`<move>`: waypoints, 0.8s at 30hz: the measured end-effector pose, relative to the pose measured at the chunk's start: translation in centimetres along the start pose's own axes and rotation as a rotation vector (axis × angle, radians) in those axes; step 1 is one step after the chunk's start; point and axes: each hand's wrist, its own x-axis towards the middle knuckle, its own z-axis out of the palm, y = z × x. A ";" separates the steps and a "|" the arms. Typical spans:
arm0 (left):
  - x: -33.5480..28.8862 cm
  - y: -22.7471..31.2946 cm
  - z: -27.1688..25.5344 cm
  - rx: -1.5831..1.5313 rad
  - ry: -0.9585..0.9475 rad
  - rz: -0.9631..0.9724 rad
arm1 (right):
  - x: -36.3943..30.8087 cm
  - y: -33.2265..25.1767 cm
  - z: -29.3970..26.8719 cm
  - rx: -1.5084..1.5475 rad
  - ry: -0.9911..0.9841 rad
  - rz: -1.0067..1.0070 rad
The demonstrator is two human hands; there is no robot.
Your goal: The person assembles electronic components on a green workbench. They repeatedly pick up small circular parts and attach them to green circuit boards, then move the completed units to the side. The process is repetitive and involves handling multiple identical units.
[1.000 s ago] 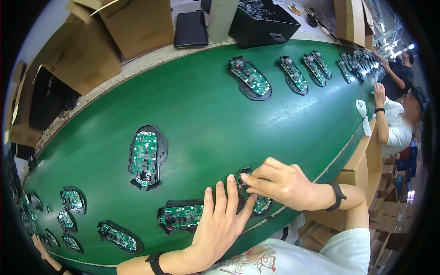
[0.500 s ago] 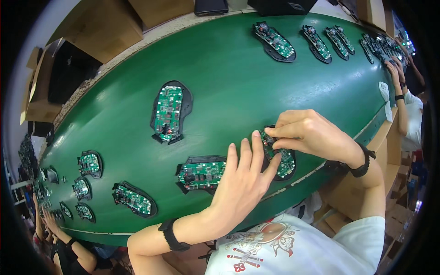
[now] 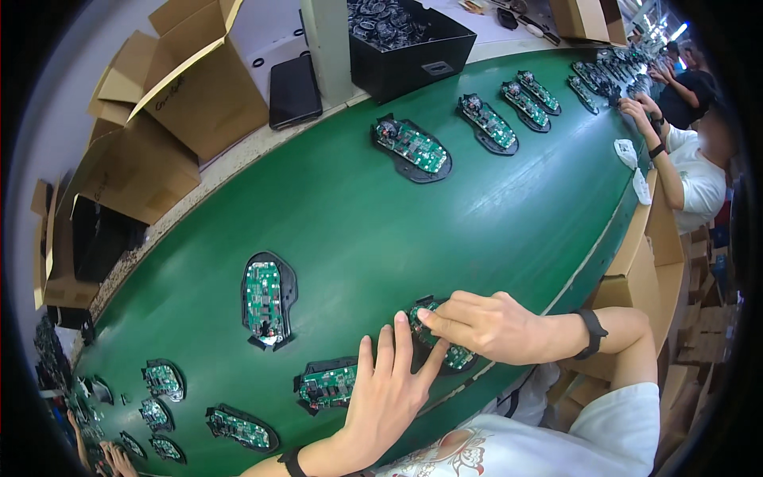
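A green circuit board in a black shell (image 3: 459,358) lies on the green bench near its front edge, partly covered by my hands. My left hand (image 3: 388,401) is spread with fingers stretched out, its index finger and thumb reaching the board's left side. Fingertips of my right hand (image 3: 501,330) are pinched together over the same board; what they hold, if anything, is hidden. Just left of my left fingers lies another board in a shell (image 3: 327,385), its right end covered by that hand.
A single board in a shell (image 3: 265,298) lies farther in. More lie at the lower left (image 3: 242,428) and far side (image 3: 413,149). Open cardboard boxes (image 3: 203,95), a black tablet-like slab (image 3: 295,91) and a black bin of parts (image 3: 413,56) line the back. A co-worker (image 3: 675,171) works at right.
The view has tilted up, so the bench and hands sit lower and more of the back edge shows. My right hand still pinches over the same board, my left still spread beside it.
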 end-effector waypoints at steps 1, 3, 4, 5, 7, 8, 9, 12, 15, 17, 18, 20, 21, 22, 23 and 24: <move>0.0 -0.1 0.1 -0.003 -0.006 0.006 | 0.2 0.0 -0.1 -0.001 -0.026 0.010; 0.1 -0.2 0.1 -0.010 -0.021 0.013 | 0.6 -0.2 -0.3 0.002 -0.079 0.032; 0.2 -0.3 0.1 -0.013 -0.031 0.015 | 0.9 -0.2 -0.6 0.047 -0.128 0.051; 0.2 -0.4 0.1 -0.016 -0.041 0.018 | 1.5 0.0 -1.1 0.092 -0.176 0.070; 0.2 -0.4 -0.2 -0.010 -0.045 0.023 | 2.3 0.4 -1.9 0.157 -0.241 0.084; 0.3 -0.4 -0.2 -0.007 -0.047 0.027 | 2.6 0.6 -2.2 0.181 -0.262 0.081; 0.3 -0.5 -0.2 -0.002 -0.042 0.031 | 2.9 0.9 -2.4 0.206 -0.280 0.079; 0.5 -0.4 0.0 0.009 -0.031 0.041 | 3.2 1.8 -2.3 0.274 -0.308 0.102; 0.8 -0.3 -0.1 0.016 -0.029 0.044 | 2.6 1.7 -1.6 0.182 -0.251 0.050; 0.9 -0.3 -0.1 0.017 -0.032 0.045 | 1.9 0.6 -0.8 0.041 -0.172 0.013; 0.8 -0.3 0.0 0.016 -0.030 0.047 | 1.6 -0.3 -0.4 -0.045 -0.134 0.000; 0.5 -0.5 0.4 0.012 -0.023 0.049 | 1.3 -0.7 -0.5 -0.137 -0.090 -0.013; 0.5 -0.5 0.3 0.008 -0.034 0.053 | 1.3 -0.5 -0.6 -0.091 -0.086 0.000; 0.8 -0.4 0.2 0.005 -0.043 0.056 | 1.3 -0.3 -0.6 -0.046 -0.082 0.011; 1.0 -0.3 0.0 0.001 -0.053 0.059 | 1.3 0.1 -0.8 -0.001 -0.078 0.023; 1.1 -0.2 -0.2 -0.012 -0.056 0.053 | 1.6 0.8 -1.1 0.087 -0.173 0.030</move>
